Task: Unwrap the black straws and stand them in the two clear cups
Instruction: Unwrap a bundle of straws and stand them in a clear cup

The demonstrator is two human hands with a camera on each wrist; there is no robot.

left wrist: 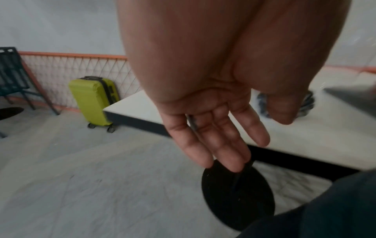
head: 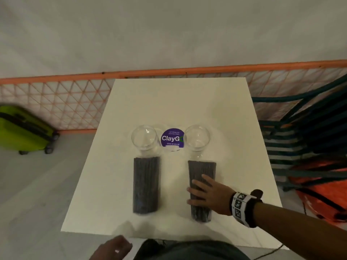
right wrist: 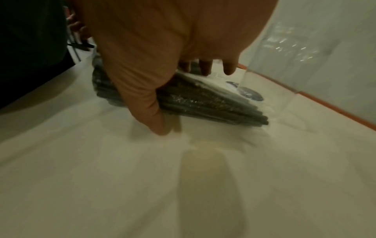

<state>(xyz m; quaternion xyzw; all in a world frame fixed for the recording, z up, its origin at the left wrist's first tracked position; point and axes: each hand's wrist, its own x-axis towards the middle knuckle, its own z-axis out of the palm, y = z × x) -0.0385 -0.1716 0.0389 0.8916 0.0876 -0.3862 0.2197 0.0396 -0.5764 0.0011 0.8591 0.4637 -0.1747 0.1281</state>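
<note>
Two bundles of black straws in clear wrap lie lengthwise on the white table (head: 169,102). The left bundle (head: 146,184) lies untouched. My right hand (head: 199,190) grips the right bundle (head: 201,169) across its middle. In the right wrist view my thumb (right wrist: 150,116) is on the bundle's (right wrist: 213,103) near side and my fingers curl over its far side. Two clear cups stand empty just beyond the bundles, one on the left (head: 143,137) and one on the right (head: 197,136). My left hand (head: 112,248) hangs open below the table's near edge, fingers (left wrist: 219,145) relaxed and holding nothing.
A purple round sticker (head: 172,137) lies on the table between the cups. A lime-green suitcase (head: 22,130) stands on the floor at the left, against an orange lattice fence (head: 56,102). Stacked dark chairs (head: 300,137) crowd the right side. The table's black round base (left wrist: 238,201) is underneath.
</note>
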